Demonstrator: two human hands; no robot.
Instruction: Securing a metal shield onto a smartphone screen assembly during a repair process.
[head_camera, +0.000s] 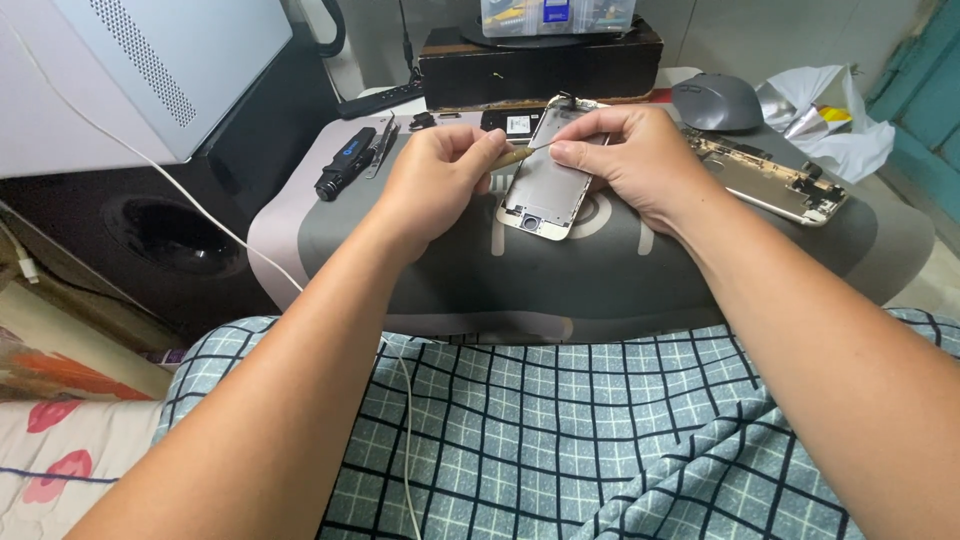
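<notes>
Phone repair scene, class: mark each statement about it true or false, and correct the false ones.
1. Both hands are on the phone screen panel. True.
2. The left hand holds a hammer. False: it holds a thin tool.
3. A grey mouse lies behind the right hand. True.
4. The opened phone body lies left of the panel. False: it lies to the right.
5. The grey mat is red. False: grey.

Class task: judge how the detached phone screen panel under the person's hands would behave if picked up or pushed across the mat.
The screen panel looks thin and flat, so probably light, unlikely to roll. Its bare, exposed back suggests it is fragile and may flex. On the grey mat it would probably slide only a little.
</notes>
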